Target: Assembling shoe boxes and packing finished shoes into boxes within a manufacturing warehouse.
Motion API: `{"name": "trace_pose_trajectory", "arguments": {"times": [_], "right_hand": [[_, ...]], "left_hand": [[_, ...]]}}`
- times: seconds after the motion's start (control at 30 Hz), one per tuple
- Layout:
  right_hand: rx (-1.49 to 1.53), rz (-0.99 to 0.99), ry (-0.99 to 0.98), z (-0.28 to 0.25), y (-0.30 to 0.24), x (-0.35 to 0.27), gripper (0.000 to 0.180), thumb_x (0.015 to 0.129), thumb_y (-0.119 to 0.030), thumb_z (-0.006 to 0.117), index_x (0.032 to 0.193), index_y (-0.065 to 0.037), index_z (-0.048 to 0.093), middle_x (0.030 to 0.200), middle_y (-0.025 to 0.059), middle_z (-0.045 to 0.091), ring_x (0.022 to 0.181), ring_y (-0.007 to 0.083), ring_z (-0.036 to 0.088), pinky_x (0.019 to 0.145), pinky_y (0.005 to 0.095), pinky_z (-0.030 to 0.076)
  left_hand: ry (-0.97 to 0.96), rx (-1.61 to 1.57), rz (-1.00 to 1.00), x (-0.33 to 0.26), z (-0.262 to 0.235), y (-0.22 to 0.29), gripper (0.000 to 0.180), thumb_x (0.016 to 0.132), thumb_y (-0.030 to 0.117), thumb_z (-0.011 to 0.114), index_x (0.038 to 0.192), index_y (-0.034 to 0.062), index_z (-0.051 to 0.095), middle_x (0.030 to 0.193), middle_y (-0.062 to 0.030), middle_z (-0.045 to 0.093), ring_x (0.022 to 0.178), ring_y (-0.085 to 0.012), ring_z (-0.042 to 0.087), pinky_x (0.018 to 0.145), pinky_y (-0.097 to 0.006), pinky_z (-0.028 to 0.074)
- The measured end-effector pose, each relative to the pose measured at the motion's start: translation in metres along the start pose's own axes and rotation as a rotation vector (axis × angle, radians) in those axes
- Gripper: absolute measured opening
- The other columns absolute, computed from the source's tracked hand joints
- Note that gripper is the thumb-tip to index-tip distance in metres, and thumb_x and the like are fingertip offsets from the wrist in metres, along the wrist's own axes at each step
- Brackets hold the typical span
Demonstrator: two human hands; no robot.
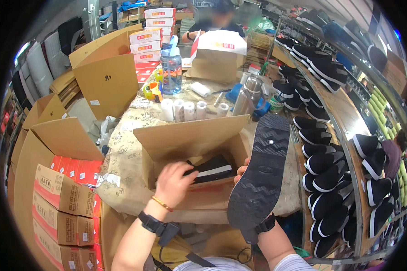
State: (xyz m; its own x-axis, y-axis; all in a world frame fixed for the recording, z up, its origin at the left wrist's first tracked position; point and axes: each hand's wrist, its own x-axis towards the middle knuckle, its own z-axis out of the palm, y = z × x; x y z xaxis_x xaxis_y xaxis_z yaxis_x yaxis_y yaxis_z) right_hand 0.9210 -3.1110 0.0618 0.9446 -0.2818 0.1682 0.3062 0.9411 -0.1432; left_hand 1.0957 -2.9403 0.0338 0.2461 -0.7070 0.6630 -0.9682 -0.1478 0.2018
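Note:
An open brown cardboard box (192, 135) stands on the table in front of me, its lid flap raised at the back. Inside lies a black shoe (215, 166) with a white sole edge. My left hand (174, 180) reaches into the box from the left, fingers bent and closed on the near-left end of that shoe. To the right, my right hand (241, 171) holds up a second shoe (262, 171), its black zigzag-tread sole facing me. That sole hides most of the hand; only some fingertips show at its left edge.
Behind the box stand white rolls (189, 110), a blue water bottle (171, 70) and a steel flask (248, 95). Racks of black shoes (325, 171) line the right. Cartons (63, 189) fill the left. Across the table, a person (217, 20) is behind a white-and-brown box (217, 58).

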Motion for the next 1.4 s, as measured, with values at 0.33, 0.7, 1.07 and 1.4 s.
{"name": "trace_pose_trajectory", "arguments": {"times": [0.33, 0.7, 1.07, 1.4], "right_hand": [[-2.289, -0.737, -0.523, -0.005, -0.014, 0.077, 0.011, 0.07, 0.002, 0.067, 0.079, -0.002, 0.062, 0.105, 0.0165, 0.067, 0.092, 0.0336, 0.063, 0.08, 0.0376, 0.051], [-2.514, -0.36, 0.58, -0.093, -0.016, 0.082, 0.047, 0.087, -0.013, 0.058, 0.131, -0.002, 0.047, 0.122, 0.0221, 0.056, 0.109, 0.0384, 0.056, 0.097, 0.0436, 0.041], [-2.307, 0.07, -0.381, -0.031, -0.078, 0.092, 0.083, 0.066, -0.036, 0.082, 0.135, -0.006, 0.049, 0.139, 0.0242, 0.042, 0.13, 0.0342, 0.041, 0.105, 0.0432, 0.037], [-2.688, 0.142, -0.659, -0.03, -0.051, 0.105, 0.093, 0.054, -0.044, 0.082, 0.138, -0.022, 0.048, 0.147, 0.0246, 0.03, 0.135, 0.044, 0.03, 0.105, 0.048, 0.036]], "left_hand": [[0.139, -0.398, -0.628, -0.017, -0.02, -0.093, 0.04, 0.065, -0.003, 0.064, 0.104, 0.0073, 0.063, 0.117, -0.0148, 0.051, 0.118, -0.0318, 0.046, 0.098, -0.039, 0.041], [0.208, -0.127, -0.546, -0.021, 0.014, -0.068, 0.091, 0.068, 0.006, 0.08, 0.135, 0.0055, 0.02, 0.143, -0.029, 0.022, 0.133, -0.0444, 0.028, 0.109, -0.048, 0.029], [-0.272, 0.142, 0.113, -0.045, -0.052, -0.127, 0.002, 0.069, 0.006, 0.066, 0.066, 0.0066, 0.065, 0.11, -0.0086, 0.068, 0.106, -0.0269, 0.063, 0.088, -0.038, 0.048], [-0.872, 0.328, -0.233, 0.022, -0.034, -0.05, 0.111, 0.062, 0.063, 0.073, 0.151, 0.0259, 0.018, 0.145, -0.0323, 0.025, 0.137, -0.0456, 0.023, 0.103, -0.067, 0.022]]}}
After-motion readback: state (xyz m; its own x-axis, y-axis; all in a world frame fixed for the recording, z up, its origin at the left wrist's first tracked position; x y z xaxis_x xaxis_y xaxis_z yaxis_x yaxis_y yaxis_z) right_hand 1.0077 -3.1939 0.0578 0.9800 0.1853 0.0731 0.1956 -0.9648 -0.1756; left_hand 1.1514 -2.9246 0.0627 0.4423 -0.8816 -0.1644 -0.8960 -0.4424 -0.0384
